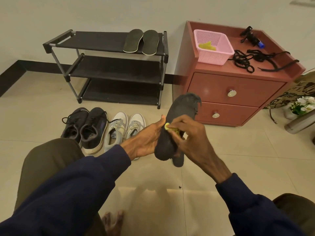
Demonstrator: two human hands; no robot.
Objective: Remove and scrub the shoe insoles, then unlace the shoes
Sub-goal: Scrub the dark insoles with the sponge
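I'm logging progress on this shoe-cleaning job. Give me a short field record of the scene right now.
left hand: holds dark grey insole
right hand: pinches yellow scrubber against that insole
shoe rack top shelf: two insoles side by side
floor: dark shoes and white shoes, both pairs laced
red cabinet top: pink basket, loose black laces

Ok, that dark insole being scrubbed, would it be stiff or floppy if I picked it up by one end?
Probably bendy but not limp: the insole looks thin, yet stands up from the left hand gripping its lower half while the right hand presses a yellow pad on it. Likely light. Its toe edge looks frayed, so it may tear if tugged.
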